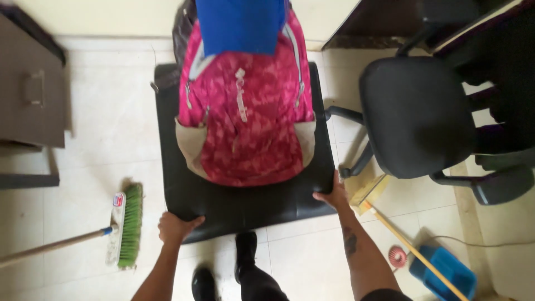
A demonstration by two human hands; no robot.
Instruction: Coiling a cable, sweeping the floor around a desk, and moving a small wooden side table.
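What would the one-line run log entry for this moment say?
left hand: grips black seat front-left corner | right hand: grips front-right corner | pink backpack on seat | green broom on floor, left

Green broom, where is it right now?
In the head view the green broom lies on the tiled floor at lower left, just left of the left hand, which grips the near edge of the black seat holding the pink backpack.

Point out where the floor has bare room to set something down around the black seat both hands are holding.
Bare tile lies between the black seat and the cabinet, above the green broom. The right side is crowded: office chair, blue dustpan and yellow-handled brush. The left hand and right hand occupy the seat's front corners.
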